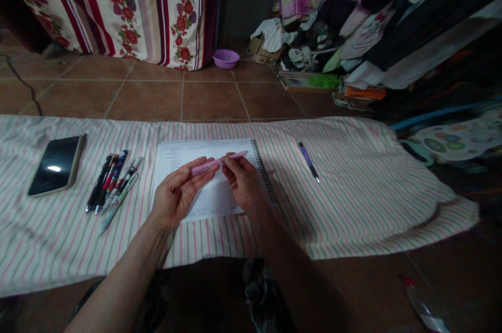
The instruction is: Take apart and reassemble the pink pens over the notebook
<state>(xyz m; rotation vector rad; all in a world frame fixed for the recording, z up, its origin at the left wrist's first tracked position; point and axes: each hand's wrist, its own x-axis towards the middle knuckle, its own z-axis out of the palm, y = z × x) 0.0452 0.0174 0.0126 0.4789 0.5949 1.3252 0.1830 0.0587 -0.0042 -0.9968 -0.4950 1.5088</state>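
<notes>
A pink pen is held level above a spiral notebook lying open on a striped cloth. My left hand is palm up, its fingertips closed on the pen's left end. My right hand pinches the pen near its middle. Both hands hover over the notebook's page. A purple pen lies alone on the cloth to the right of the notebook.
Several pens lie in a bunch left of the notebook, and a dark phone lies further left. Beyond the cloth are a tiled floor, a purple bowl, a floral bedspread and piled clothes.
</notes>
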